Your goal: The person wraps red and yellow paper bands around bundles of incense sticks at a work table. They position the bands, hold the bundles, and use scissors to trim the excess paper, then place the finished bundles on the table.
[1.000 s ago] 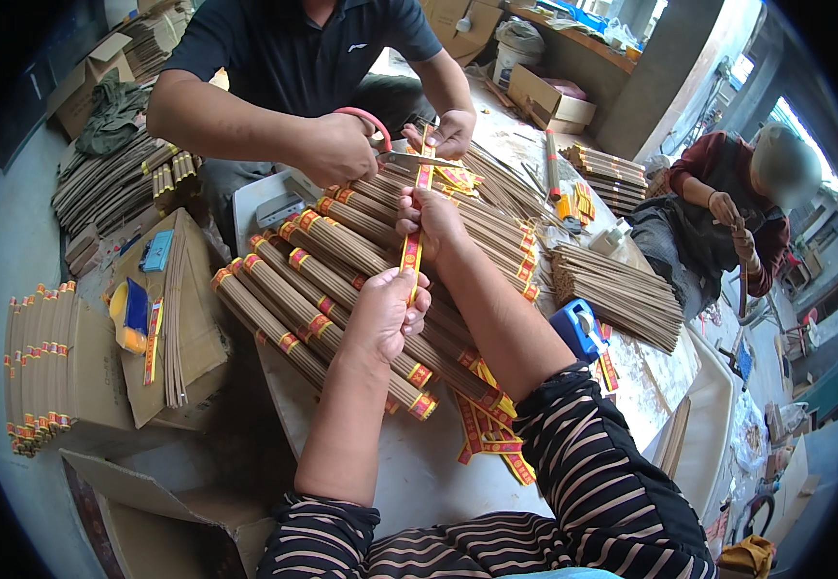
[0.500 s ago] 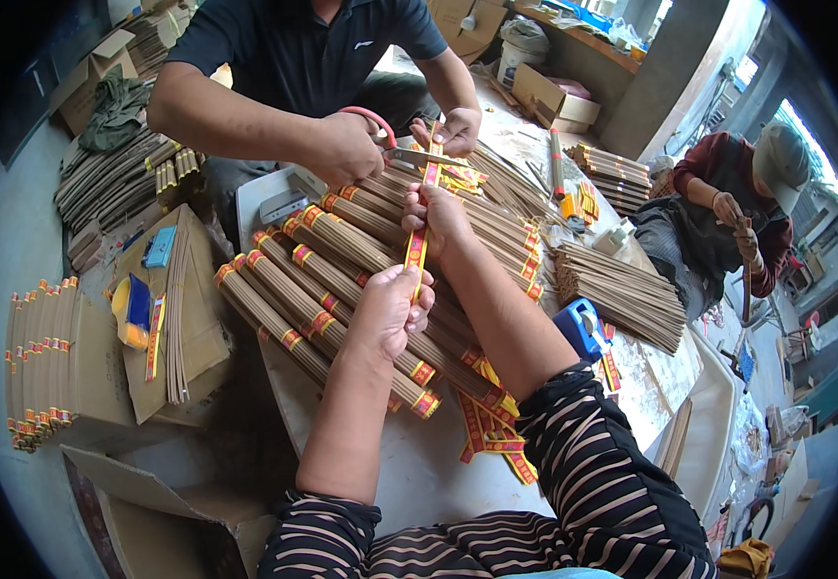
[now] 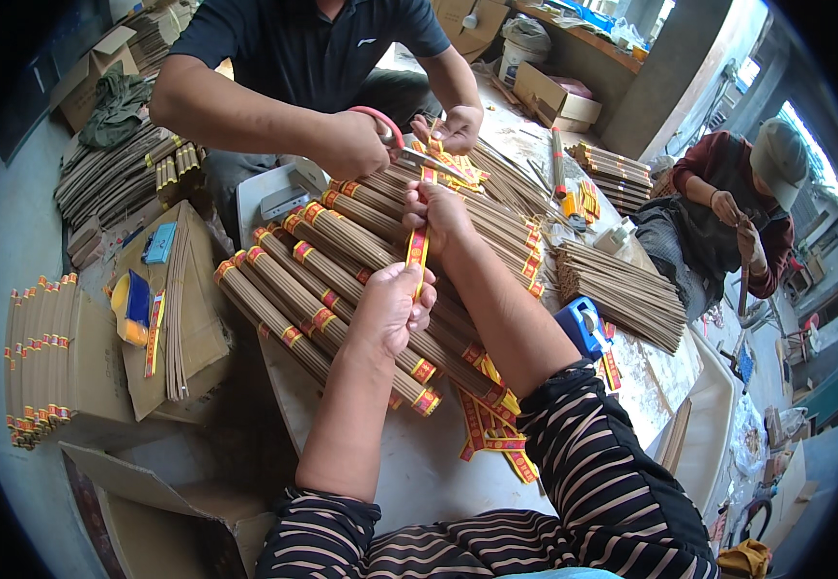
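A red and yellow paper strip (image 3: 418,248) is stretched between my two hands, over bundles of brown incense sticks (image 3: 371,253) with red and yellow bands. My left hand (image 3: 395,307) pinches its nearer end. Farther up, my right hand (image 3: 438,214) is closed on the strip, with a short piece standing out beyond the fingers. Just past that piece are the blades of red-handled scissors (image 3: 438,164), held in a co-worker's hand (image 3: 356,145). The co-worker's other hand (image 3: 455,128) is beside the blades, near a heap of similar strips (image 3: 467,174).
On the table, a blue tape dispenser (image 3: 583,328) stands right of my right forearm, near loose sticks (image 3: 622,294). More strips (image 3: 496,436) lie near the table's front. An open cardboard box (image 3: 149,492) is at lower left. Another person (image 3: 718,212) works at the right.
The co-worker's scissors have tilted, their blades now slanting downward to the right across the strip's far end. My hands have hardly moved and keep their hold on the strip.
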